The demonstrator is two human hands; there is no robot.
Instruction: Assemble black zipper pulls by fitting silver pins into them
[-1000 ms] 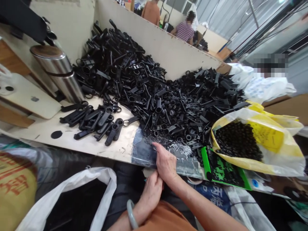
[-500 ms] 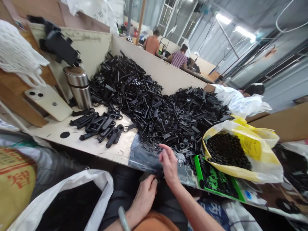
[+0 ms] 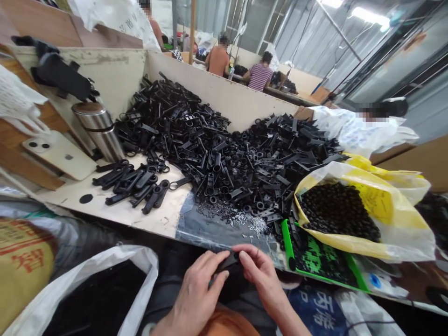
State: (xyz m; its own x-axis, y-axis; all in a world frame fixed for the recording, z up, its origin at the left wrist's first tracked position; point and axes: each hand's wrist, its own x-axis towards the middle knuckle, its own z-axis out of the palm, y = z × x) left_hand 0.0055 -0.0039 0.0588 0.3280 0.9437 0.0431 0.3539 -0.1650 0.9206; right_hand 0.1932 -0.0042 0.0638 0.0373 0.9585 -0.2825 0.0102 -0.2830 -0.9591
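Observation:
Low at the table's front edge, my left hand [image 3: 199,282] is closed around a black plastic part [image 3: 228,262], long and narrow like the handled pieces on the table. My right hand [image 3: 261,275] meets the part's right end with thumb and index finger pinched together; whatever small thing may be between them is hidden. Just beyond both hands lies a dark mat [image 3: 206,231] bearing a scatter of small silver pins [image 3: 250,221] and small dark metal bits [image 3: 212,210].
A large heap of black plastic parts [image 3: 196,135] covers the table's back. Left are finished-looking black pieces [image 3: 140,182], a steel flask [image 3: 100,130] and a phone [image 3: 61,154]. Right, a yellow-white bag [image 3: 402,233] of black bits overhangs a green tray [image 3: 289,247]. Below left, an open white sack [image 3: 140,256].
My right hand has come down and back from beside the small metal bits to the black part. My left hand has raised the part slightly. The camera view has shifted.

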